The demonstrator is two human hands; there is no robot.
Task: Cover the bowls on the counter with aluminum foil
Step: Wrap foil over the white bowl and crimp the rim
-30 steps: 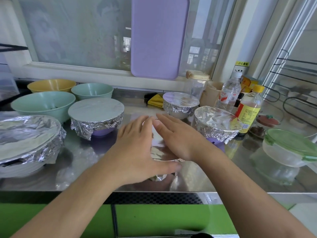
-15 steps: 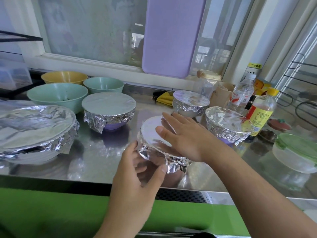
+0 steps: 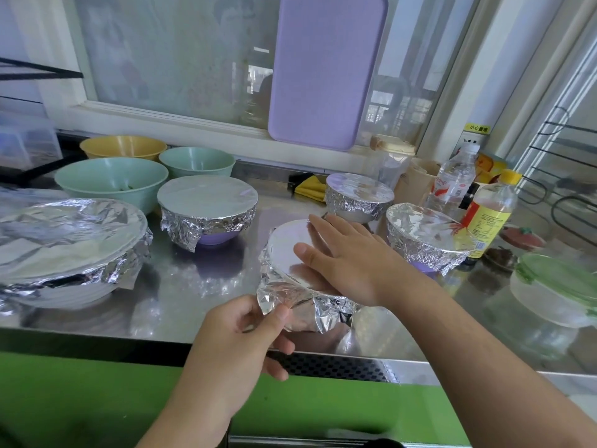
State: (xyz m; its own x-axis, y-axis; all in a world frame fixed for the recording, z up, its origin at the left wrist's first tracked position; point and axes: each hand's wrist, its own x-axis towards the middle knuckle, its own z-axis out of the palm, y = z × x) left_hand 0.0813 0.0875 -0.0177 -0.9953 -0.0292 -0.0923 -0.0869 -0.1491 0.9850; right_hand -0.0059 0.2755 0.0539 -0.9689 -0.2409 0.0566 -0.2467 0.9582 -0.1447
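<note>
A person's two bare forearms reach in from the bottom of the frame over a shiny steel tabletop (image 3: 200,286). At centre frame sits a small bowl wrapped in aluminum foil (image 3: 290,253), near the tabletop's front edge. The right hand (image 3: 349,263) enters from the lower right, its forearm angled up toward the centre; it lies flat, palm down, on the foil top, fingers straight and pointing toward the upper left, thumb spread out across the foil. The left hand (image 3: 245,334) comes up from the bottom centre, wrist bent, and pinches the crumpled foil edge at the bowl's lower left side between its thumb and curled fingers. Four other foil-covered bowls stand around: a large one (image 3: 68,244) at the left edge, a purple one (image 3: 206,208) left of centre, one (image 3: 358,195) just beyond the right hand's fingertips, and one (image 3: 426,237) to the right. In the upper left stand three uncovered bowls: two green (image 3: 109,179) (image 3: 197,161) and one yellow (image 3: 122,147). Bottles (image 3: 487,211) stand at the right, and a purple cutting board (image 3: 326,72) leans against the window.
</note>
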